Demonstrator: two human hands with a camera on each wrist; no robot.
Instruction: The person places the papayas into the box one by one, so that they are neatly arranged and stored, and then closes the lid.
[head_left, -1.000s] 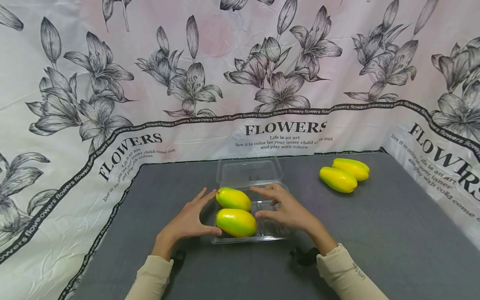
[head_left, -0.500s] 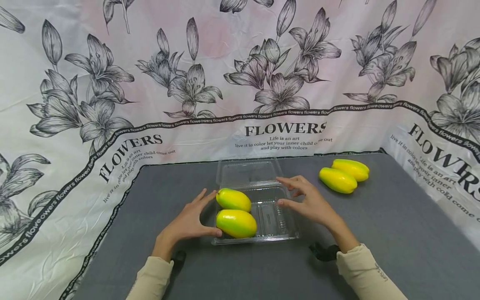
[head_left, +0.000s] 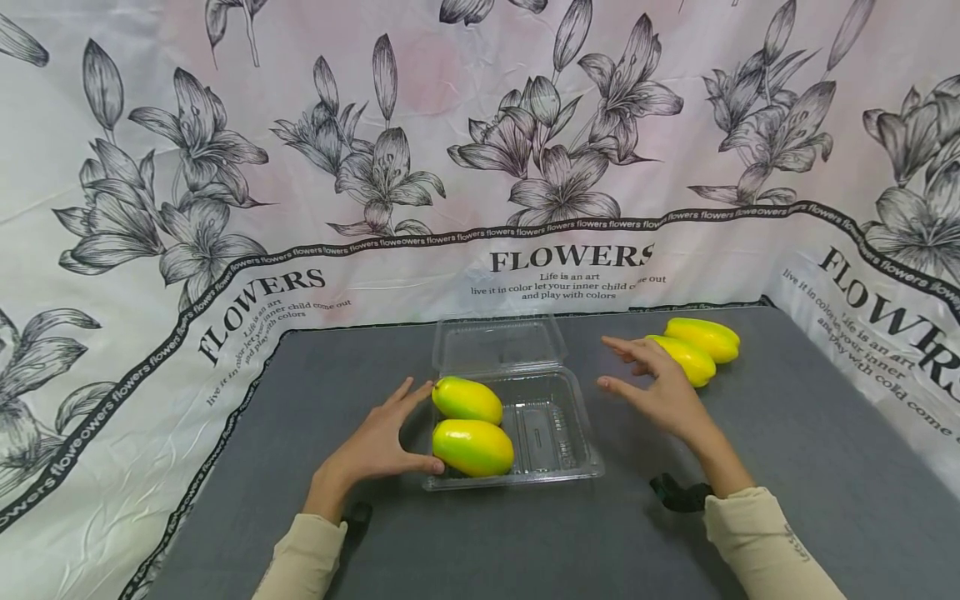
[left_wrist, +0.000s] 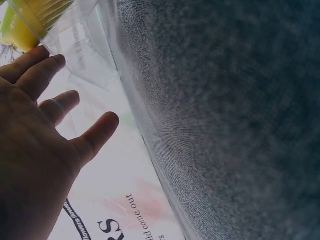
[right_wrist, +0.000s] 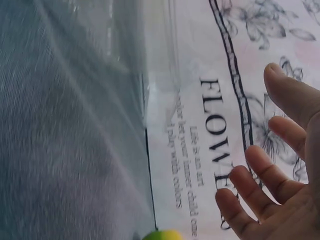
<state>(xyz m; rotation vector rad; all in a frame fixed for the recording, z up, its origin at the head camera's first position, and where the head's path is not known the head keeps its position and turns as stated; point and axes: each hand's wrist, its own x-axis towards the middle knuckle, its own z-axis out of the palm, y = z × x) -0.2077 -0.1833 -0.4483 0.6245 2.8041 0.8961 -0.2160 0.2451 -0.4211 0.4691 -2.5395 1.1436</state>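
Note:
In the head view, a clear plastic clamshell box (head_left: 553, 433) stands on the table with its lid (head_left: 498, 343) folded back. Two yellow-green papayas lie in its left half, a rear papaya (head_left: 467, 400) and a front papaya (head_left: 472, 448). My left hand (head_left: 375, 437) spreads thumb and fingers along the box's left side, tips at the papayas; whether they touch box or fruit I cannot tell. Right of the box, my right hand (head_left: 663, 392) hovers holding nothing, fingers apart. It partly covers a nearer loose papaya (head_left: 693, 365); a farther papaya (head_left: 703, 339) lies against that one.
A grey cloth (head_left: 480, 550) covers the table. Behind and at both sides hangs a white and pink flower-print sheet (head_left: 570, 267), meeting the table's far edge just behind the lid. A dark wrist strap (head_left: 678, 493) sits below the right hand.
My right hand has moved from above the box to the right, stopping in front of the loose papayas. The left hand, box and papayas stay where they were.

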